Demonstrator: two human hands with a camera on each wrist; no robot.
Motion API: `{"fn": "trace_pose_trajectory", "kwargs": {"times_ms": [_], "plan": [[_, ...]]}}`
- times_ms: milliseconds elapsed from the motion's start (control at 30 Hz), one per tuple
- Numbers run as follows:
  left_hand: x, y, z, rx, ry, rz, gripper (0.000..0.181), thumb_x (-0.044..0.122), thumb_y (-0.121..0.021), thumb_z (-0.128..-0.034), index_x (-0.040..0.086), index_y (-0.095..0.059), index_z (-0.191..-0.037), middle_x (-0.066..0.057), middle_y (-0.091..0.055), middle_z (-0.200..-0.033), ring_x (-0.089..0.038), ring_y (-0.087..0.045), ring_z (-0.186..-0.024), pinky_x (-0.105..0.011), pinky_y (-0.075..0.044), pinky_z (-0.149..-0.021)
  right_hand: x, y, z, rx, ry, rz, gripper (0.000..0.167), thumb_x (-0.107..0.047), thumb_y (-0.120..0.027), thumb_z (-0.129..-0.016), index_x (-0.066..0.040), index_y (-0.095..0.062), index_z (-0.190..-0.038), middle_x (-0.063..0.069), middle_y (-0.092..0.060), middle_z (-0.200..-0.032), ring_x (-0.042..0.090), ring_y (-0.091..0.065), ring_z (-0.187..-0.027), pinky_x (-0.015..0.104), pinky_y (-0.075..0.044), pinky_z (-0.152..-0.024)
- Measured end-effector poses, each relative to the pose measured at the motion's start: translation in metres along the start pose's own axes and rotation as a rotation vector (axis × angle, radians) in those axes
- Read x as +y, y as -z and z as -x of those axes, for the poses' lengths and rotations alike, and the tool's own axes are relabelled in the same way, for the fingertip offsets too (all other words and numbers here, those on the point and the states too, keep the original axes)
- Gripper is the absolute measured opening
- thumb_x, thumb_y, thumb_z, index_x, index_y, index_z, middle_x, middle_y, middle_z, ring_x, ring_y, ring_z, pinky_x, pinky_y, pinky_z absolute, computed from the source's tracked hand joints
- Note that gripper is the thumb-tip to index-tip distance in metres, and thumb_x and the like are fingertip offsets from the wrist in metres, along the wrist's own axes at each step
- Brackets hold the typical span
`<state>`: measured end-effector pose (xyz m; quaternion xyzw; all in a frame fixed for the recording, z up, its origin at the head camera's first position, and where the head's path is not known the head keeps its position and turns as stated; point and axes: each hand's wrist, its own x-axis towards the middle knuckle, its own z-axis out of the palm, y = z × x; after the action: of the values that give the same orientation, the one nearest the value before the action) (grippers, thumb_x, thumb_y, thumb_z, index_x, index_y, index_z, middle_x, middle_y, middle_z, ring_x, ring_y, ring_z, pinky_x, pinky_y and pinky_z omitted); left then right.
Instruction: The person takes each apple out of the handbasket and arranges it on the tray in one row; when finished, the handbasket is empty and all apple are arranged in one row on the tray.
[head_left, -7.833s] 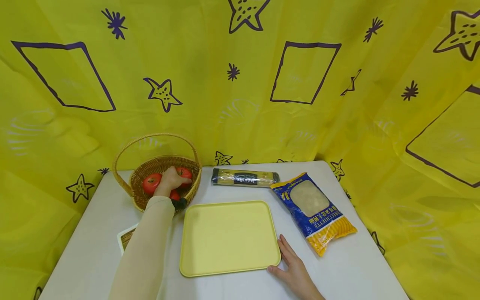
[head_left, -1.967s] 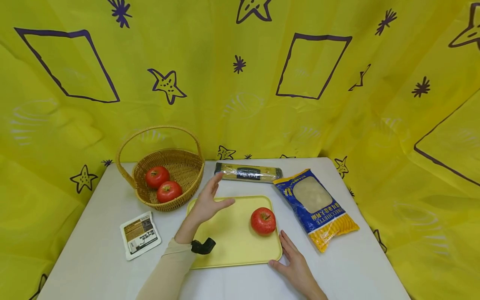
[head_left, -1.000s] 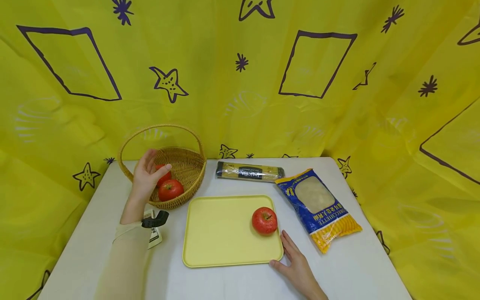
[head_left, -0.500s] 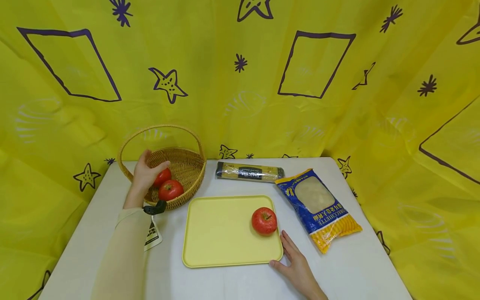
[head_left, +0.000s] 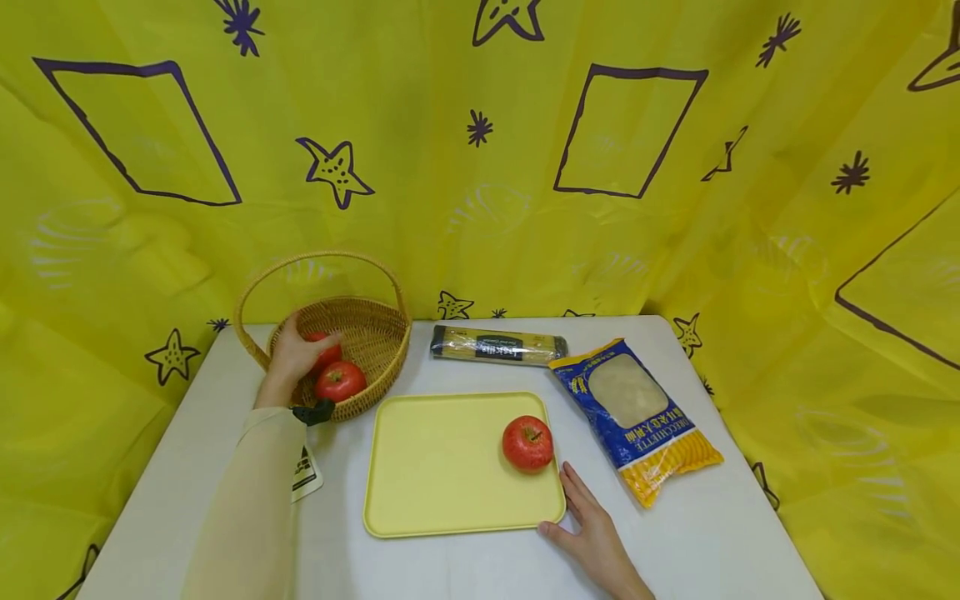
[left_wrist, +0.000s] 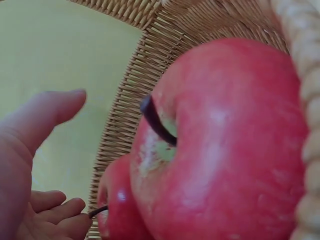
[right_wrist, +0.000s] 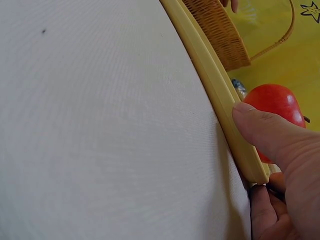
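At the rear red apple [head_left: 327, 357] in the wicker basket [head_left: 384, 385], holds left hand [head_left: 293, 352] with thumb and fingers apart, apparently to span it. Pinches corner of yellow tray [head_left: 438, 471] in right hand [head_left: 592, 537], likely steadying it under another apple [head_left: 527, 446].

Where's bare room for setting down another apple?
Open: the yellow tray left of its apple; the right side of the wicker basket. Crowded: its left, where two apples sit by the left hand, and the tray's near-right corner, held by the right hand.

Long cream left sleeve [head_left: 243, 508], black wrist device [head_left: 313, 413]
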<state>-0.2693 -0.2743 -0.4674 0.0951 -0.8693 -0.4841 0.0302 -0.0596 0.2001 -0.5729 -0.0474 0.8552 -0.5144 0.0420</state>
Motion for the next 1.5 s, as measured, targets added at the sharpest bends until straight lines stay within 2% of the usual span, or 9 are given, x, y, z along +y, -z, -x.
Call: {"fn": "trace_pose_trajectory", "kwargs": {"times_ms": [300,533,700,833,933,1067,1200,1333,1500], "plan": [[-0.005,-0.001,0.0,-0.035,0.066,-0.016,0.105,0.032,-0.074,-0.0871,-0.005,0.0,-0.153,-0.033,-0.014,-0.154,-0.045,-0.018,-0.14,-0.054,-0.02,-0.112,0.001,-0.001,0.0,0.01,0.036,0.014,0.086,-0.019,-0.083,-0.077,0.007,-0.038,-0.145,0.014,-0.027,-0.156,0.031,-0.033,-0.136,0.027,-0.037,-0.1],[-0.012,0.0,-0.002,-0.067,0.13,-0.016,0.108,0.038,-0.072,-0.0877,-0.005,0.002,-0.153,-0.034,-0.012,-0.153,-0.048,-0.018,-0.139,-0.056,-0.022,-0.11,0.003,-0.001,0.0,0.035,0.088,0.06,0.086,-0.022,-0.084,-0.076,0.008,-0.04,-0.143,0.017,-0.029,-0.155,0.036,-0.035,-0.134,0.025,-0.038,-0.097],[-0.016,-0.001,-0.004,-0.084,0.12,0.013,0.102,0.028,-0.072,-0.0888,-0.009,-0.001,-0.152,-0.036,-0.022,-0.148,-0.049,-0.026,-0.135,-0.054,-0.026,-0.109,0.003,0.0,0.0,0.019,0.048,0.057,0.088,-0.022,-0.084,-0.076,0.006,-0.038,-0.145,0.013,-0.027,-0.156,0.03,-0.034,-0.136,0.026,-0.037,-0.099],[-0.018,-0.002,-0.003,-0.077,0.105,-0.003,0.099,0.024,-0.072,-0.0885,-0.01,-0.003,-0.151,-0.037,-0.029,-0.144,-0.048,-0.033,-0.13,-0.053,-0.03,-0.107,0.002,0.0,0.0,-0.005,0.002,0.044,0.089,-0.02,-0.084,-0.076,0.005,-0.036,-0.147,0.01,-0.024,-0.158,0.026,-0.031,-0.138,0.027,-0.035,-0.101],[-0.019,-0.004,-0.001,-0.068,0.108,-0.021,0.089,0.025,-0.073,-0.0878,-0.013,-0.018,-0.148,-0.036,-0.039,-0.134,-0.047,-0.043,-0.121,-0.052,-0.038,-0.101,0.001,0.001,0.0,-0.013,-0.013,0.035,0.089,-0.019,-0.084,-0.077,0.004,-0.035,-0.147,0.01,-0.023,-0.158,0.025,-0.03,-0.138,0.028,-0.035,-0.102],[-0.02,-0.003,0.0,-0.069,0.125,-0.043,0.072,0.027,-0.073,-0.0871,-0.017,-0.037,-0.131,-0.031,-0.049,-0.12,-0.042,-0.052,-0.105,-0.048,-0.046,-0.088,0.001,0.0,-0.001,-0.015,-0.026,0.023,0.088,-0.018,-0.084,-0.077,0.003,-0.035,-0.148,0.008,-0.023,-0.158,0.024,-0.03,-0.138,0.027,-0.034,-0.102],[-0.018,-0.002,0.0,-0.076,0.133,-0.069,0.069,0.029,-0.073,-0.0871,-0.018,-0.04,-0.127,-0.029,-0.051,-0.115,-0.04,-0.054,-0.1,-0.046,-0.048,-0.084,0.001,0.0,0.0,-0.005,-0.007,0.024,0.089,-0.019,-0.084,-0.077,0.005,-0.036,-0.147,0.01,-0.024,-0.158,0.027,-0.031,-0.138,0.028,-0.035,-0.101],[-0.015,0.0,0.002,-0.086,0.14,-0.078,0.072,0.03,-0.072,-0.0874,-0.019,-0.038,-0.129,-0.03,-0.05,-0.117,-0.041,-0.053,-0.102,-0.048,-0.047,-0.087,0.002,-0.001,0.0,0.006,0.014,0.021,0.088,-0.021,-0.084,-0.077,0.006,-0.037,-0.146,0.013,-0.025,-0.157,0.03,-0.032,-0.137,0.028,-0.036,-0.1],[-0.013,0.001,0.003,-0.08,0.124,-0.037,0.071,0.027,-0.073,-0.0873,-0.019,-0.039,-0.13,-0.029,-0.05,-0.117,-0.04,-0.052,-0.103,-0.046,-0.047,-0.086,0.001,0.0,0.001,0.008,0.013,0.015,0.087,-0.022,-0.084,-0.077,0.006,-0.038,-0.146,0.012,-0.026,-0.157,0.028,-0.032,-0.137,0.028,-0.036,-0.101]]}}
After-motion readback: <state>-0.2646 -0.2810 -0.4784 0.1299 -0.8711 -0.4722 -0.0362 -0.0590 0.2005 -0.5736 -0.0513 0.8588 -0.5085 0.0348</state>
